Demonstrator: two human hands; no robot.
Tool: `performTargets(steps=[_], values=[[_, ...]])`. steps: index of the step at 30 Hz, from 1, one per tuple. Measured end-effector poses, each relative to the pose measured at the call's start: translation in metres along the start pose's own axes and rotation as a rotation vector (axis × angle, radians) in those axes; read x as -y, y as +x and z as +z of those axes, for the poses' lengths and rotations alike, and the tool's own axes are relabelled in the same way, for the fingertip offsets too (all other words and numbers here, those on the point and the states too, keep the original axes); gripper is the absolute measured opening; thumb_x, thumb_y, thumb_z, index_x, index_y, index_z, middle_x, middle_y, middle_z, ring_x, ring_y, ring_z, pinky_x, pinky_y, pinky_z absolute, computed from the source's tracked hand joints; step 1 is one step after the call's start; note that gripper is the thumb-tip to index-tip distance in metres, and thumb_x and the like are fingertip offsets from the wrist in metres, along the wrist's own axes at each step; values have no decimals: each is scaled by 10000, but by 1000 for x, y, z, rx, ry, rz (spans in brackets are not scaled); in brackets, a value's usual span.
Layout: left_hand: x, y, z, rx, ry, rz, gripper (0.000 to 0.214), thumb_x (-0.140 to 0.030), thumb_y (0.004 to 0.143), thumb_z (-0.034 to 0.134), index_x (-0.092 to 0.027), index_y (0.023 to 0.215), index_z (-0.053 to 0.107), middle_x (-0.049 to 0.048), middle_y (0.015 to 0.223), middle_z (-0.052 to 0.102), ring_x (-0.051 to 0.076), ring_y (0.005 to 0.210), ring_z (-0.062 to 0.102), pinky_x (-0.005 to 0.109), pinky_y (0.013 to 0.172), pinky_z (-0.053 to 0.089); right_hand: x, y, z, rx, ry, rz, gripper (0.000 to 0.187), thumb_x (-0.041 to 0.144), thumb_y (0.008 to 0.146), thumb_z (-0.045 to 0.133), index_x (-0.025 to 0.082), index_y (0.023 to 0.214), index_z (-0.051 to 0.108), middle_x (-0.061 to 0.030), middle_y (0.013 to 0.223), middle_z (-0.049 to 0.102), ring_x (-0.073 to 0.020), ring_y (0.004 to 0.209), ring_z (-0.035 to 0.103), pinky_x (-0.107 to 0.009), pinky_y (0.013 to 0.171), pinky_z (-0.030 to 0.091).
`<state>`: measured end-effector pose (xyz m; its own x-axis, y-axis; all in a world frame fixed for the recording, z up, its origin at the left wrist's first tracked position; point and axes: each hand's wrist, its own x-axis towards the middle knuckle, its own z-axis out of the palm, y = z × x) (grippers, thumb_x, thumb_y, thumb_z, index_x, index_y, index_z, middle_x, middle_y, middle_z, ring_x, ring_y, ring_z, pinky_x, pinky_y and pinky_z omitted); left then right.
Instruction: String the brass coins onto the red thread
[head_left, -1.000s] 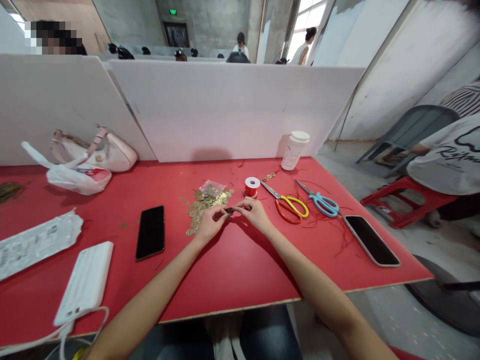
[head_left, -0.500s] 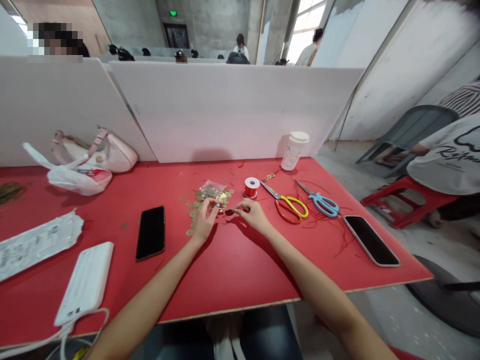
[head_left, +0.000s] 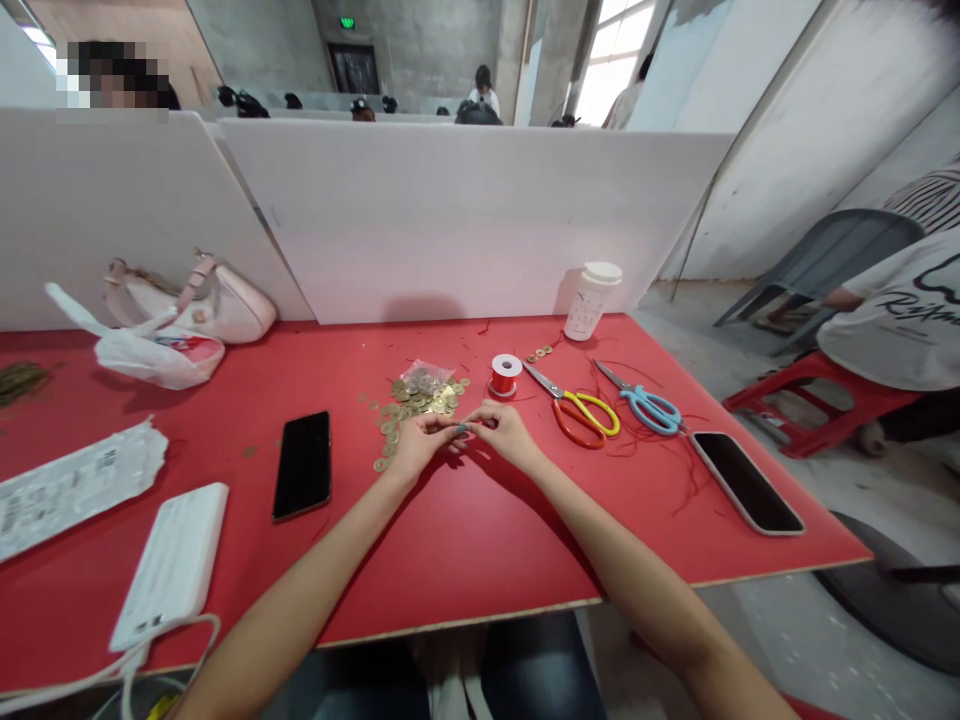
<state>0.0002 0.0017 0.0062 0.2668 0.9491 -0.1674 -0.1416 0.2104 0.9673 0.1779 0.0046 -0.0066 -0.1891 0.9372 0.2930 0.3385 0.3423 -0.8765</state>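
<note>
My left hand (head_left: pixel 421 447) and my right hand (head_left: pixel 507 436) meet above the red table, fingertips pinched together. Whatever small thing sits between them is mostly hidden by the fingers. Just behind and left of my left hand lies a pile of brass-coloured coins with holes (head_left: pixel 411 402), partly under a clear plastic bag (head_left: pixel 426 377). Beyond my right hand stands a spool of red cord (head_left: pixel 506 374). Scissors with red and yellow handles (head_left: pixel 579 415) lie to its right. Farther right are blue-handled scissors (head_left: pixel 651 408), among loose red cords.
A black phone (head_left: pixel 302 466) and a white power bank (head_left: pixel 171 565) lie to the left; another phone (head_left: pixel 746 482) is near the right edge. A lidded cup (head_left: pixel 592 302) stands by the white partition (head_left: pixel 480 220). A few coins (head_left: pixel 539 354) lie before it. Someone sits at right.
My left hand has come from the coin pile to my right hand, and their fingertips now meet. The small dark thing seen at my right fingertips is now covered.
</note>
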Motion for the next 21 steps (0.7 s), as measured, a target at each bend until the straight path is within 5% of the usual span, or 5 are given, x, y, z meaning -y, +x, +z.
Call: performTargets(steps=[9, 14, 21], values=[[-3, 2, -7, -52, 393, 162, 104, -242, 739, 726, -143, 716, 703, 43, 595, 710, 179, 568, 699, 279, 593, 584, 1, 4, -23, -94, -450, -249, 94, 165, 858, 701, 214, 824, 774, -72, 858, 599, -216, 855, 528, -322, 751, 441], [-4, 5, -14, -68, 532, 216, 89, -207, 774, 670, -165, 704, 706, 39, 632, 728, 193, 621, 709, 304, 654, 572, -1, 8, -36, -191, -546, -265, 72, 204, 836, 739, 241, 789, 779, -79, 937, 694, -249, 913, 557, -382, 845, 438], [-6, 13, -27, -199, 773, 336, 61, -232, 747, 726, -186, 733, 764, 54, 723, 762, 229, 714, 710, 340, 710, 547, -3, 9, -39, -377, -99, -30, 165, 328, 835, 689, 196, 776, 769, -56, 793, 749, -208, 746, 652, -329, 734, 483]])
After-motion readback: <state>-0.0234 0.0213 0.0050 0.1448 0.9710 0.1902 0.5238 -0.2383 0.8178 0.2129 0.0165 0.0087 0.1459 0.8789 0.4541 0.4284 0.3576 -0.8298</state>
